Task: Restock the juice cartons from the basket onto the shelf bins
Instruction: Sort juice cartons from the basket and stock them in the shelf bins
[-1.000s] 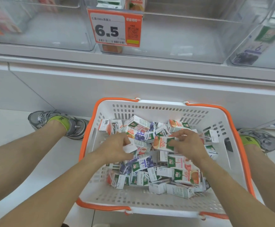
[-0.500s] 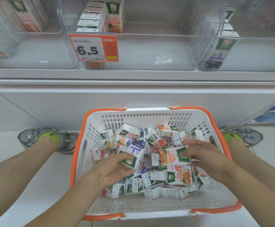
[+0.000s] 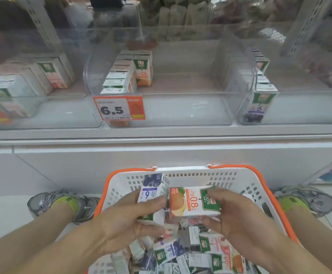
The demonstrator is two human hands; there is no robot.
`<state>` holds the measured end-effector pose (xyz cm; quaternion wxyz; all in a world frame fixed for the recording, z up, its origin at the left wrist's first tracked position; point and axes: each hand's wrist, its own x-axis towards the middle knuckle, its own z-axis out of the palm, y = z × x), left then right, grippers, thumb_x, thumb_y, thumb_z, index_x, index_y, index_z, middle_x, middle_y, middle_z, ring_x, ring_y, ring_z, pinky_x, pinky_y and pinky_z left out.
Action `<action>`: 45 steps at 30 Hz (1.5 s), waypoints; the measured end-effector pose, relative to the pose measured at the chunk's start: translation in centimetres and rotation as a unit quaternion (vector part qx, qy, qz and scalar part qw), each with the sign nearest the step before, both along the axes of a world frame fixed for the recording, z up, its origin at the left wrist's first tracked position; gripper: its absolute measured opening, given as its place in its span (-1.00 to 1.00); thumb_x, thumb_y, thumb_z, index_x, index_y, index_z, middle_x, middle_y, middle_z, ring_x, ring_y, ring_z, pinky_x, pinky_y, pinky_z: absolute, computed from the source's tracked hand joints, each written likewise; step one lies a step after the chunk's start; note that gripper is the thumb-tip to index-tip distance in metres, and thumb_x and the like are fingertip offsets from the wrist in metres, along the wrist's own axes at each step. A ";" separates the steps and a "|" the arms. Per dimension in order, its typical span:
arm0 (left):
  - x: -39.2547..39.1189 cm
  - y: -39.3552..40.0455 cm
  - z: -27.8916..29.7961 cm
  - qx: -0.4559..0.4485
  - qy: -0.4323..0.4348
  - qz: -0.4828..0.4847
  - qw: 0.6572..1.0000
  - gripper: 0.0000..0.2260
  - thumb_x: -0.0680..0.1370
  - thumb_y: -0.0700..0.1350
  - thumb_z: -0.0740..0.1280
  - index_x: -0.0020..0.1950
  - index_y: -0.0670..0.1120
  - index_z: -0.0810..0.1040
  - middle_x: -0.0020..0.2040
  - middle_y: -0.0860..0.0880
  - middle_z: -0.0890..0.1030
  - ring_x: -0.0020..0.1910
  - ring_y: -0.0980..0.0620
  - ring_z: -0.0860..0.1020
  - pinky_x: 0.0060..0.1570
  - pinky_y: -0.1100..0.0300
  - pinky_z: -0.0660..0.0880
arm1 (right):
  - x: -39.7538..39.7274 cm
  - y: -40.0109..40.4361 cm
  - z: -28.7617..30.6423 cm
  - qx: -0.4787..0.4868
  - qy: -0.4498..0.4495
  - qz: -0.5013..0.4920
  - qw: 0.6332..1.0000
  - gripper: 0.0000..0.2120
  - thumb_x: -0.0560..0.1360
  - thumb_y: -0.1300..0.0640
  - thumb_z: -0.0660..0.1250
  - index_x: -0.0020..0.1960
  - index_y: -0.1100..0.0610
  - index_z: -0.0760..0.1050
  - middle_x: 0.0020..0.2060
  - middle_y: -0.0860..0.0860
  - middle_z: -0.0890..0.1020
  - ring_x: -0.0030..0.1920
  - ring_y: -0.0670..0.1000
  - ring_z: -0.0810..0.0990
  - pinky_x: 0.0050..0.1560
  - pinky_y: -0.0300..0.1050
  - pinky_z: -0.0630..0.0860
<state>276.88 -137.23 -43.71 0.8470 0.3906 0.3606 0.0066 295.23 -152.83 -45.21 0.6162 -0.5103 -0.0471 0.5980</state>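
My left hand grips a blue-and-white grape juice carton above the basket. My right hand grips an orange juice carton lying on its side right next to it. Below them the white basket with orange rim holds several loose cartons. Up on the shelf, the middle clear bin holds a row of orange cartons at its left side. The right bin holds grape cartons, the left bin peach-coloured cartons.
An orange price tag reading 6.5 hangs on the middle bin's front. The white shelf edge runs between bins and basket. My shoes, left and right, flank the basket on the pale floor.
Both hands have lifted out of the basket, each with a carton, and the view has tilted up toward the shelf bins.
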 end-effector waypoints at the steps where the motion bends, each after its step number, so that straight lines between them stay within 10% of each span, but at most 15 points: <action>1: -0.1 0.7 1.5 0.053 0.001 -0.028 0.998 -0.42 0.20 -0.11 0.68 0.20 -0.08 0.65 0.13 -0.14 0.68 -0.06 -0.13 0.69 -0.22 0.03 0.66 | -0.3 0.6 0.7 0.017 -0.003 0.002 1.000 -0.58 0.40 0.21 0.46 0.20 0.36 0.52 0.10 0.26 0.65 0.03 0.21 0.63 -0.05 0.06 0.61; 7: -0.1 4.3 7.5 0.266 -0.007 -0.004 0.964 -0.48 0.23 -0.24 0.64 0.13 -0.10 0.58 -0.09 -0.12 0.72 -0.23 -0.03 0.68 -0.38 0.11 0.61 | -2.5 4.3 6.0 0.094 -0.061 -0.027 0.993 -0.21 -0.03 0.35 0.70 0.14 0.28 0.48 -0.02 0.39 0.65 -0.10 0.32 0.69 -0.22 0.01 0.67; 11: 0.2 6.7 8.9 0.302 -0.070 0.088 0.947 -0.43 0.16 -0.16 0.55 0.15 -0.12 0.55 -0.12 -0.11 0.72 -0.23 -0.08 0.70 -0.42 0.13 0.60 | -2.4 7.6 11.1 0.138 -0.246 -0.052 0.958 -0.49 0.19 0.22 0.59 0.11 0.10 0.56 -0.06 0.23 0.70 -0.09 0.24 0.72 -0.07 -0.05 0.67; 16: -0.2 9.6 9.1 0.340 -0.088 0.085 0.933 -0.41 0.29 -0.32 0.61 0.21 -0.08 0.45 -0.04 -0.24 0.69 -0.14 -0.34 0.67 -0.31 0.04 0.63 | 0.3 13.9 16.4 0.175 -0.516 -0.130 0.828 -0.54 0.37 0.27 0.52 0.20 0.08 0.46 -0.07 0.08 0.72 -0.02 0.04 0.70 0.06 -0.07 0.60; 21: -1.4 10.9 8.5 0.372 -0.049 -0.008 0.927 -0.44 0.35 -0.17 0.60 0.19 0.01 0.35 -0.12 -0.13 0.72 -0.45 -0.11 0.60 -0.30 0.08 0.55 | 5.5 22.8 16.7 0.092 -0.694 -0.063 0.711 -0.61 0.32 0.26 0.58 0.07 0.08 0.52 -0.09 0.00 0.69 -0.07 -0.02 0.67 0.00 -0.06 0.59; 30: -2.7 12.7 8.2 0.344 -0.056 0.018 0.937 -0.61 0.32 -0.19 0.57 0.08 0.02 0.57 -0.19 -0.12 0.70 -0.51 0.02 0.40 -0.38 0.16 0.37 | 7.9 33.8 12.4 -0.053 -0.778 0.075 0.622 -0.62 0.34 0.21 0.58 0.12 0.11 0.58 0.03 0.09 0.67 -0.02 0.09 0.64 0.02 -0.15 0.55; 42: -0.3 12.0 8.2 0.314 -0.052 0.033 0.947 -0.68 0.35 -0.24 0.57 0.05 -0.09 0.60 -0.25 0.00 0.70 -0.37 0.07 0.53 -0.42 0.31 0.37 | 8.4 31.1 13.0 -0.027 -0.757 0.043 0.652 -0.73 0.42 0.14 0.52 0.09 0.07 0.56 -0.04 0.03 0.63 0.01 0.04 0.61 -0.02 -0.19 0.47; 45: 0.5 11.5 8.2 0.314 -0.052 0.036 0.947 -0.60 0.26 -0.14 0.55 0.05 -0.11 0.58 -0.24 0.01 0.70 -0.37 0.07 0.50 -0.41 0.29 0.35 | 6.5 26.8 15.6 0.042 -0.689 0.045 0.722 -0.90 0.47 0.22 0.47 -0.06 0.07 0.59 -0.16 0.06 0.66 -0.20 -0.05 0.62 -0.18 -0.22 0.54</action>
